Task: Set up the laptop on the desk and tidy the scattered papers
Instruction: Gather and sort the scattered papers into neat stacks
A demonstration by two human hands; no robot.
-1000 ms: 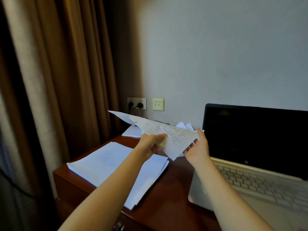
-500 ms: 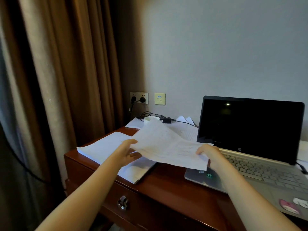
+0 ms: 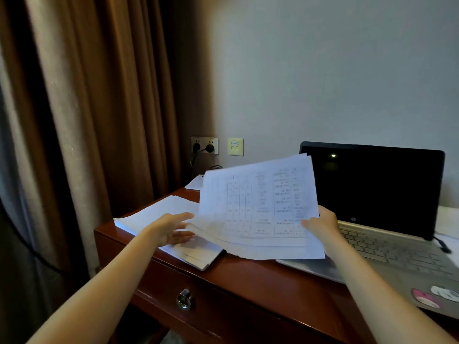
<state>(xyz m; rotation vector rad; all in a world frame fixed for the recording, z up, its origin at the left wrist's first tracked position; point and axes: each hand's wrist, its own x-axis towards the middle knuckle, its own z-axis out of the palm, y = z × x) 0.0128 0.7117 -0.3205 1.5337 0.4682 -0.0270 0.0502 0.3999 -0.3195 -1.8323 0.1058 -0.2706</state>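
Note:
I hold a sheaf of printed papers tilted up above the desk. My right hand grips its right edge, thumb on the front. My left hand is at its lower left corner with the fingers stretched out, partly under the sheets. A flat stack of white papers lies on the desk's left corner beneath my left hand. The open silver laptop, screen dark, sits on the right of the desk. More loose sheets lie at the back by the wall.
Brown curtains hang at the left. Wall sockets with plugs and a cable are behind the desk. A drawer with a metal pull faces me. Another white sheet lies right of the laptop, where a cable plugs in.
The sheaf has tilted up from lying nearly flat, its printed face now toward me. My left hand's fingers have stretched out at its corner, and my right hand rose with the edge.

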